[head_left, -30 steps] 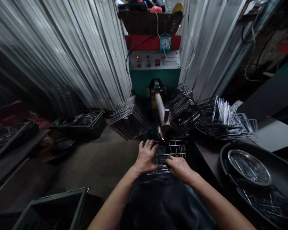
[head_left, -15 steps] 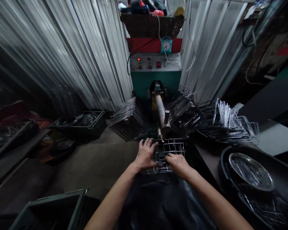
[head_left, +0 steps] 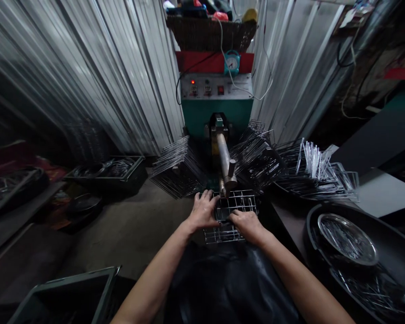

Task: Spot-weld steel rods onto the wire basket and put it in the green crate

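Observation:
A wire rack of crossed metal rods lies under the tip of a welding machine's arm. My left hand grips the rack's left side, thumb toward me and fingers over the far part. On the near right part, my right hand has its fingers curled round a rod of the rack. The electrode tip is at the rack's far edge, between and beyond my hands; whether it touches the wire cannot be made out.
Stacks of wire frames flank the machine, one at left and one at right. A black tub with a metal bowl of rods stands right. Green crates are at left.
The rack has shifted slightly, its far part now tilted more, and both hands have moved a little with it. The whole view has drifted slightly left.

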### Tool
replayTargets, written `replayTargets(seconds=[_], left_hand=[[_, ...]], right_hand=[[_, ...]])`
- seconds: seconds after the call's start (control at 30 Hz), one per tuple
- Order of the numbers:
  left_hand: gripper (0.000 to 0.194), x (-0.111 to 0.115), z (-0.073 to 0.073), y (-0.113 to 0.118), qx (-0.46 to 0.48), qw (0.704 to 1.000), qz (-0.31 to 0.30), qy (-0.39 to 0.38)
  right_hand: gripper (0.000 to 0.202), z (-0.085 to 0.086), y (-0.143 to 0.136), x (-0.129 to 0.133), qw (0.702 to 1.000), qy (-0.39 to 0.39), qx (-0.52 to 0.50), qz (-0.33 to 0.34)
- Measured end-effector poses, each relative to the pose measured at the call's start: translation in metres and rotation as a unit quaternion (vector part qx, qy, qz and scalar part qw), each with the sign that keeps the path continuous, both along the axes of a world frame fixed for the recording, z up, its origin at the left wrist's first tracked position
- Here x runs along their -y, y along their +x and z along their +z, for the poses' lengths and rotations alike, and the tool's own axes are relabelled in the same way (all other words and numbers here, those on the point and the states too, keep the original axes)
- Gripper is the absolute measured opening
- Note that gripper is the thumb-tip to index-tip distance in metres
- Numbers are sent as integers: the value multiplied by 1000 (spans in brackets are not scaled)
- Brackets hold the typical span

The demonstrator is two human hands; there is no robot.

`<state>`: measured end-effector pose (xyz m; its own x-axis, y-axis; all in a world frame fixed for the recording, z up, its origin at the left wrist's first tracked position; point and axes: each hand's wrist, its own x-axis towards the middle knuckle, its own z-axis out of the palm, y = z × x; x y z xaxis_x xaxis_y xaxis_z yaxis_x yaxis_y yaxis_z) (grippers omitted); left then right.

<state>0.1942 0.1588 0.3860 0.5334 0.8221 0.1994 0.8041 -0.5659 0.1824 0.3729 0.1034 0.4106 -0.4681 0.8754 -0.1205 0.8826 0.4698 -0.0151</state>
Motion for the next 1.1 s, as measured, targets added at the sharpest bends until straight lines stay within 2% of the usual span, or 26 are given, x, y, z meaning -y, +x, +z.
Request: replayTargets(seconds=[0.27, 0.43, 0.57, 0.8, 0.93, 1.03, 1.1], left_hand=[[91, -25, 2, 5, -2, 999, 35, -2], [93, -23, 1, 7, 6, 999, 52, 0], [95, -26, -1, 8, 12, 998, 54, -4], [93, -58, 2, 4, 19, 998, 54, -15], [89, -66, 4, 5, 17, 999, 39, -25], [87, -66, 6, 6, 19, 999, 32, -35], [92, -66, 7, 3, 21, 998, 30, -45]], right_hand=[[33, -9, 1, -24, 998, 45, -11, -39], [39, -20, 9, -13, 989, 88, -76, -96], [31, -26, 16, -9, 976, 113, -99, -159], [27, -28, 16, -40, 966, 152, -116, -172], [26, -27, 11, -49, 968, 142, -119, -172], [22, -27, 13, -46, 950, 138, -209, -188], [25, -34, 23, -35, 909, 140, -332, -211]])
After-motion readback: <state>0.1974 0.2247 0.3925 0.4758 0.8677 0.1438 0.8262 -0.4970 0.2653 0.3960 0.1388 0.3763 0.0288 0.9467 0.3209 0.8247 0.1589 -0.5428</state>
